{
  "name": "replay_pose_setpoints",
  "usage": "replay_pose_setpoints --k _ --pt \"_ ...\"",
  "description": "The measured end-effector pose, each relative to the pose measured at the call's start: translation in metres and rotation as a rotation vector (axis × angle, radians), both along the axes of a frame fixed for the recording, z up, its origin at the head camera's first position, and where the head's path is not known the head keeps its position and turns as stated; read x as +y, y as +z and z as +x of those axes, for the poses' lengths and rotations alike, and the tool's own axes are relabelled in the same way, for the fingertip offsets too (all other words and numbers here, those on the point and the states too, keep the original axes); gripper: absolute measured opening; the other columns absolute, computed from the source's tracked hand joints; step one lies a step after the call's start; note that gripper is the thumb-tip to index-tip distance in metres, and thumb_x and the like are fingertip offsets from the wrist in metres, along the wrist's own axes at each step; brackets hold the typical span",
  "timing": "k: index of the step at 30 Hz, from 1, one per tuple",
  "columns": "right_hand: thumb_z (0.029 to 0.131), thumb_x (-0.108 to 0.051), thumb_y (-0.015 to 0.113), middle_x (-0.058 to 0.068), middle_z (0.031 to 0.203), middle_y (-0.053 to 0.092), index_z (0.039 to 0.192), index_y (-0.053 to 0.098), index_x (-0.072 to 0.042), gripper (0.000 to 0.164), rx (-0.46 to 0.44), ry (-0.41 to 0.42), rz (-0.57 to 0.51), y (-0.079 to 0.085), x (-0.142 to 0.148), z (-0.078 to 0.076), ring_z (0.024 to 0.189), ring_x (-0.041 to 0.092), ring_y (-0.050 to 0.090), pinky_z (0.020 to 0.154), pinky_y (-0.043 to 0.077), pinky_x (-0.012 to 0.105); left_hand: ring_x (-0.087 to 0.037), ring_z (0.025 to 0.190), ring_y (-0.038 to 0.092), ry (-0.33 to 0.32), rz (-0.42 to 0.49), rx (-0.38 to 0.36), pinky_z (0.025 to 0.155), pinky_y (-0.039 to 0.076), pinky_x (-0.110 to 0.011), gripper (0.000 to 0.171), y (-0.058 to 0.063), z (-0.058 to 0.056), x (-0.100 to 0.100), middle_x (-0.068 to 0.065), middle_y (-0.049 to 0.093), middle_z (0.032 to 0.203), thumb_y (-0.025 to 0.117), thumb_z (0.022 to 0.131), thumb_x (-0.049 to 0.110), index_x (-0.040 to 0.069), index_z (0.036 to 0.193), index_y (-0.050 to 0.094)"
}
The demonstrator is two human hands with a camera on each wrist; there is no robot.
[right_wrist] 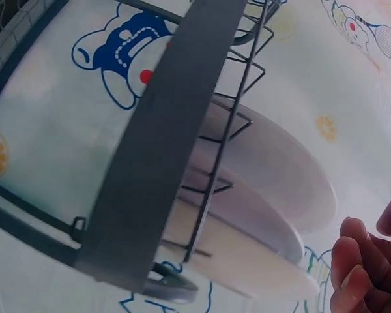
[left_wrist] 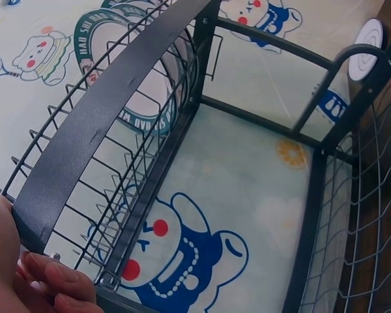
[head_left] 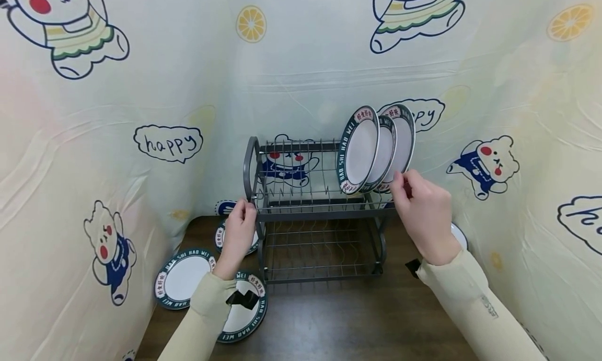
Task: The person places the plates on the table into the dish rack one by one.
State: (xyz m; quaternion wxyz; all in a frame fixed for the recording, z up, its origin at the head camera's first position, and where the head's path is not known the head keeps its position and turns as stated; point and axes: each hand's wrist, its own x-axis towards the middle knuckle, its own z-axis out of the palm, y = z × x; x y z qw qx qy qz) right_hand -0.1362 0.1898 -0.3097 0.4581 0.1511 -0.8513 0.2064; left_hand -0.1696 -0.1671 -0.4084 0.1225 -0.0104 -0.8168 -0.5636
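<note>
A dark grey two-tier dish rack (head_left: 324, 213) stands on the table. My left hand (head_left: 241, 228) grips its upper tier at the front left corner; in the left wrist view the left fingers (left_wrist: 55, 277) curl at the frame's end. Three white plates with green lettered rims stand upright at the right of that tier: a front-facing plate (head_left: 359, 149), a middle plate (head_left: 386, 147) and a right plate (head_left: 404, 136). Just in front of them is my right hand (head_left: 425, 214), fingers loosely bent. The right wrist view has the right hand (right_wrist: 371, 261) apart from the plates, holding nothing.
Left of the rack lie a plate (head_left: 183, 280), a nearer plate (head_left: 246, 306) partly under my left sleeve, and another plate (head_left: 254, 241) behind my hand. A white plate (head_left: 460, 235) shows beyond my right wrist. Patterned cloth (head_left: 301, 89) hangs around the table (head_left: 338, 319).
</note>
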Motion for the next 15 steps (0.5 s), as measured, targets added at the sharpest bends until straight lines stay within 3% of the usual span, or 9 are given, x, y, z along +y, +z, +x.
replay_pose_setpoints --k 15 --pt "0.097 -0.008 0.064 0.010 0.060 0.059 0.082 0.067 -0.002 0.016 -0.036 -0.087 -0.025 -0.032 0.034 0.017 0.045 0.020 0.049 0.045 0.037 0.030 -0.024 0.059 0.045 0.006 -0.001 -0.003 0.050 0.035 -0.027 0.023 0.000 0.000 0.001 -0.008 0.046 0.075 0.040 0.108 0.021 0.009 0.092 0.050"
